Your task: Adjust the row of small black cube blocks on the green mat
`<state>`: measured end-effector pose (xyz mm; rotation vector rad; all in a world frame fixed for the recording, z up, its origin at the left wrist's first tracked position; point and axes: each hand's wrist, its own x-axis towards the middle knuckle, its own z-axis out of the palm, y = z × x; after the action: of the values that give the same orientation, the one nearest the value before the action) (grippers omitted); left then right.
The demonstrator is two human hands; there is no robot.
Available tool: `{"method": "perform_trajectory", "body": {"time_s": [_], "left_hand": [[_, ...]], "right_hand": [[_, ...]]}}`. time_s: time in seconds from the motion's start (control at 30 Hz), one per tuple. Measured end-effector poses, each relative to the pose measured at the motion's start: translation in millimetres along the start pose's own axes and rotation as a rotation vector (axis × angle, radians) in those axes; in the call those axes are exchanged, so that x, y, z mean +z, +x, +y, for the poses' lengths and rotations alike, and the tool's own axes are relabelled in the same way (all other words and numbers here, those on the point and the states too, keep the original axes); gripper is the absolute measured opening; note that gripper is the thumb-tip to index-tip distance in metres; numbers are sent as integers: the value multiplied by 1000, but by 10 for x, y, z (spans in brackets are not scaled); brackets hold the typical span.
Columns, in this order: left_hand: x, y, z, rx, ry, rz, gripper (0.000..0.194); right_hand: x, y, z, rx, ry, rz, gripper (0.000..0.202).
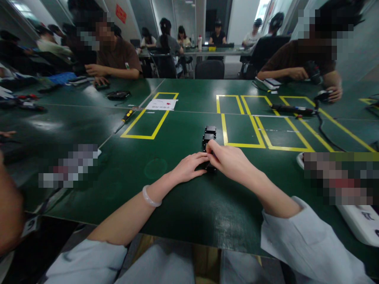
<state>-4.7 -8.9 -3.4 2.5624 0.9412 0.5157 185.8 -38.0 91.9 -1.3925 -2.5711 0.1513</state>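
Note:
A black assembly of several linked block-shaped parts (209,136) lies on the green table in front of me, its kind not clear. My left hand (192,167) is at its near left side, fingers extended together and thumb below, gripping the near part. My right hand (229,159) comes over it from the right, closed in a pinch with thumb and forefinger. Whatever the pinch holds is hidden by the fingers. Both hands meet over the assembly and cover much of its middle.
Yellow tape rectangles (244,145) mark the green table (183,213). A yellow-black screwdriver (128,115) and a paper sheet (161,104) lie ahead left. A black power-tool-like stick (293,109) with a cable lies ahead right. White-edged blurred objects flank me. People sit across the table.

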Motion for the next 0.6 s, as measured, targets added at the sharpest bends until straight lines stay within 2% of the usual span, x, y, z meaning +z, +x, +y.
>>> {"method": "perform_trajectory", "body": {"time_s": [0.2,0.4,0.6], "left_hand": [[8,0,-2,2,6,8,37],[5,-2,-12,-4,6,5,37],[-18,5,16,2,14,-3,35]], "right_hand": [[5,-3,-8,-7,24,20,17],[10,10,-10,-2,3,18,25],[15,18,-2,0,-24,18,21]]}}
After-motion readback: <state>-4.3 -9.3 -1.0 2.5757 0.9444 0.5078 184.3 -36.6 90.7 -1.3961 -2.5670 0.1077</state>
